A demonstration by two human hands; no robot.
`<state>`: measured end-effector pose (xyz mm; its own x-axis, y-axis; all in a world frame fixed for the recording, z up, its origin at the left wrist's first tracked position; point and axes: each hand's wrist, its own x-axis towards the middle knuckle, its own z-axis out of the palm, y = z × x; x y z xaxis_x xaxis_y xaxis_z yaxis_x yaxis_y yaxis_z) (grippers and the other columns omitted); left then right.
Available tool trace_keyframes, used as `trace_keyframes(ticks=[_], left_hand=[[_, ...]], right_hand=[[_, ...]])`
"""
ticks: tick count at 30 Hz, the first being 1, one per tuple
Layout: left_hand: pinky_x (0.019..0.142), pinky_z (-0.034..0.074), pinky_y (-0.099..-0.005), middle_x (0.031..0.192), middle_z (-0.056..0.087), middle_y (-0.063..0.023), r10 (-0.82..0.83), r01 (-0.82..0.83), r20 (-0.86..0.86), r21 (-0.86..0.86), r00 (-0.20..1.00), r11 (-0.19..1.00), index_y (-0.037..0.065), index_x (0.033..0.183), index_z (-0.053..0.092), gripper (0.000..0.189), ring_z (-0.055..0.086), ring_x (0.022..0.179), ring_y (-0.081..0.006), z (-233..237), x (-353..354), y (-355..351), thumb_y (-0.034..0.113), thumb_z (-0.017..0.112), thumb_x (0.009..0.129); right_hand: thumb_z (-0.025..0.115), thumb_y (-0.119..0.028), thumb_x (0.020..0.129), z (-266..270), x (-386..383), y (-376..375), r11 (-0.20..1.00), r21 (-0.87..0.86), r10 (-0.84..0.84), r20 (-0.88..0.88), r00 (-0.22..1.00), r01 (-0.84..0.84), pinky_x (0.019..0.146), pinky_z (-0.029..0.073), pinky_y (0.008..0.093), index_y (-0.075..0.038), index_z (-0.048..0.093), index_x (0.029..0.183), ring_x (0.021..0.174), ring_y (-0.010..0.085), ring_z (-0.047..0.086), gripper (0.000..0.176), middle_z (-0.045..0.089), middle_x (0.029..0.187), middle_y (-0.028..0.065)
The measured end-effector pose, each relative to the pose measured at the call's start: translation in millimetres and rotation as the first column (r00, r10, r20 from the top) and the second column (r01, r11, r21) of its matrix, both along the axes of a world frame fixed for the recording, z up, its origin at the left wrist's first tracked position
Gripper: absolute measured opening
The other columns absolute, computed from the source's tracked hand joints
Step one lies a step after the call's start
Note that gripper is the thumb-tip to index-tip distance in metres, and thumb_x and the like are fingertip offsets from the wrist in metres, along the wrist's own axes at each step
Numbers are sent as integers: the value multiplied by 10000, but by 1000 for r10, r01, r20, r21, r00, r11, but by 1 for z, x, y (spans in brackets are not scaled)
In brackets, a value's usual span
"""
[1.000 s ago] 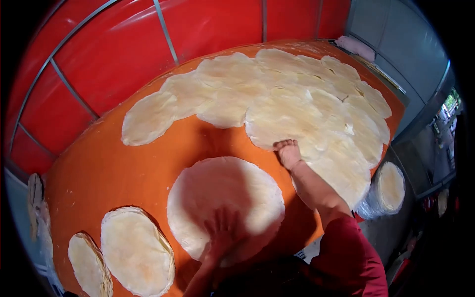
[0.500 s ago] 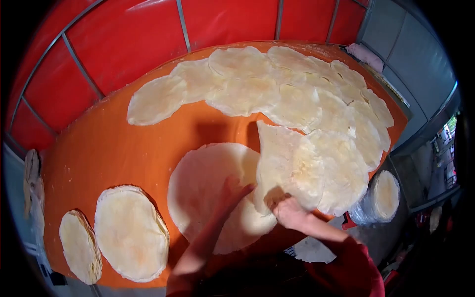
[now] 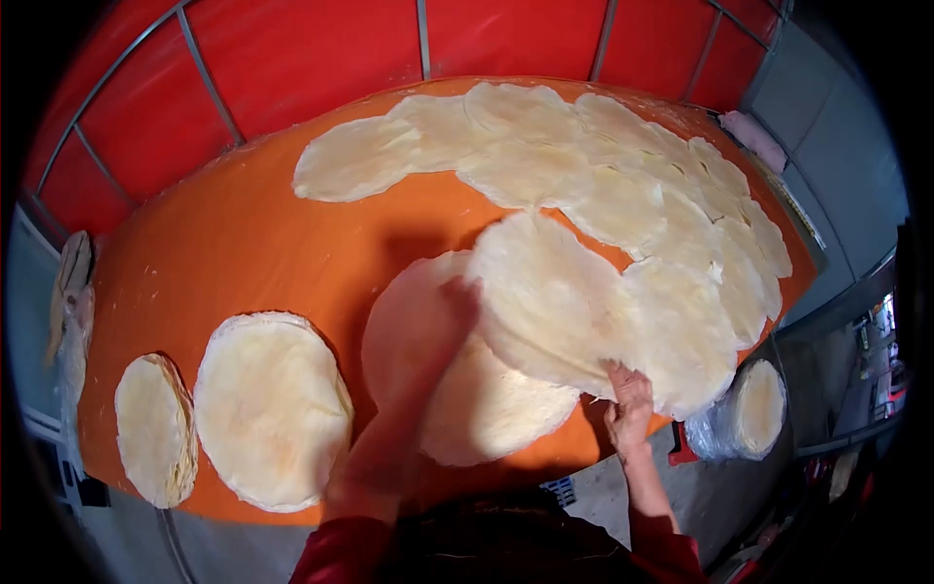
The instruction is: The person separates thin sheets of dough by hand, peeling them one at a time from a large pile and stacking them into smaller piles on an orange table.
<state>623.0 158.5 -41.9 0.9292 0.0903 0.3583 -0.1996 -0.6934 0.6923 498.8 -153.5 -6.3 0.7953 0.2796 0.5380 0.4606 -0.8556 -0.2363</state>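
A thin round dough sheet (image 3: 550,292) is partly raised above the orange table, its left part over a pile of round sheets (image 3: 477,409). At its lower right edge, my right hand (image 3: 630,399) pinches the rim. My left hand (image 3: 459,297) is at the sheet's left edge, blurred, and its fingers are hard to make out. Many overlapping flat rounds (image 3: 525,165) cover the back and right of the orange table (image 3: 243,224).
Two stacks of rounds, one large (image 3: 272,409) and one small (image 3: 154,428), lie at the front left. Beyond the right edge is a plastic-wrapped stack (image 3: 754,409). Red panels (image 3: 311,58) stand behind the table, with a pink bundle (image 3: 754,139) at the back right.
The dough sheet has spread out rightward over the neighbouring rounds. My right hand has moved right, and my left hand has moved up. The view has shifted slightly.
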Motion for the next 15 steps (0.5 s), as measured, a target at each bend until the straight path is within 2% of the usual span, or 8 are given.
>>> trace_keyframes(ticks=[1,3,4,6,8,11,14,15], left_hand=[[652,442,-361,777,596,-150,-16,13,131,26,991,1000,-2,830,590,265,581,711,-234,-10,-10,25,254,520,821],[565,423,-314,657,561,-92,103,-110,-46,-200,994,974,-9,742,571,214,550,631,-163,37,-54,59,190,514,796],[521,413,-290,597,544,-63,145,-181,-139,-300,980,936,-13,699,562,198,534,590,-127,46,-70,74,158,511,784],[489,412,-328,577,557,-100,345,-392,-272,-141,898,909,-27,668,561,198,535,553,-145,-2,-98,103,142,506,755],[607,449,-440,708,596,-218,382,-412,-403,14,832,911,-11,749,591,245,592,679,-351,-35,-132,113,227,537,759],[638,455,-452,754,602,-225,480,-434,-418,206,771,877,-9,843,582,259,585,753,-391,-21,-155,88,229,563,743],[652,455,-463,778,602,-228,369,-321,-367,186,854,929,0,916,549,323,575,759,-408,6,-161,76,258,596,726],[654,453,-464,792,602,-223,390,-311,-424,246,817,918,12,916,534,344,570,771,-414,-2,-161,79,275,619,712]], right_hand=[[545,1,544,24,0,13,999,-13,30,-25,999,-30,915,374,450,-5,543,1109,1032,325,516,566,559,1091,155],[550,-25,561,37,-5,43,984,-9,176,7,984,-176,926,364,472,-7,524,1136,1061,323,503,576,542,1126,152],[553,-38,569,39,-8,56,969,-11,245,28,969,-245,932,359,483,-9,515,1149,1075,322,497,582,534,1144,151],[554,-101,634,6,-18,77,939,-143,303,-88,949,-313,947,341,493,-10,509,1155,1093,315,489,530,519,1174,147],[535,-77,672,-49,-29,82,908,-228,326,-140,935,-351,954,333,479,-3,521,1134,1106,308,479,468,517,1182,148],[510,-51,700,-45,-34,82,924,-151,316,-214,924,-351,958,331,452,1,530,1115,1120,308,466,419,515,1189,148],[502,-41,697,-44,-30,76,909,-126,360,-239,902,-397,960,333,428,3,527,1118,1134,314,453,424,512,1193,152],[505,-35,692,-42,-31,74,904,-132,367,-249,896,-407,960,335,411,4,506,1149,1132,296,458,458,500,1207,154]])
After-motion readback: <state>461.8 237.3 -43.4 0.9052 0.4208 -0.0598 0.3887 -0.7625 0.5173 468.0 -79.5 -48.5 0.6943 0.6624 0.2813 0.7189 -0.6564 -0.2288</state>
